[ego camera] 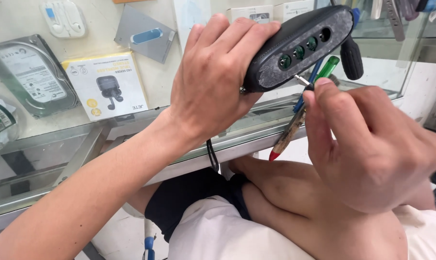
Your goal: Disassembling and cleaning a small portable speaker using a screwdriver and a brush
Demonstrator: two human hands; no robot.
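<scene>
- Your left hand [213,82] wraps around one end of a dark, oblong speaker-like device [300,45], fingers curled over its top edge and thumb side hidden behind it; the hand is closed firmly on the casing.
- The device is held in the air above the glass tabletop [59,139], tilted so that its far end rises toward the upper right. The face turned to you carries a row of four round recesses [304,50], greenish inside.
- Your right hand [372,144] is curled, with the fingertips pinching the slim metal shaft of a tool [302,79] whose tip meets the lower edge of the device near the recesses. Whether the tip sits inside a hole cannot be told.
- Just behind your right fingertips lie several screwdrivers: one with a translucent green handle [329,66], one with a blue shaft [314,77], one with a black handle [352,58], and a worn, brownish one with a red tip [285,137] that juts past the tabletop edge.
- A thin black cord [212,156] hangs in a loop below your left wrist.
- Under the glass, at left, you see a hard disk drive [28,72], a white and yellow earbud box [105,84], a pair of white earphones in a clear pack [63,18] and a flat grey package with a blue oval [145,37].
- Your knees [275,183] show below the tabletop, in dark shorts and a white garment.
</scene>
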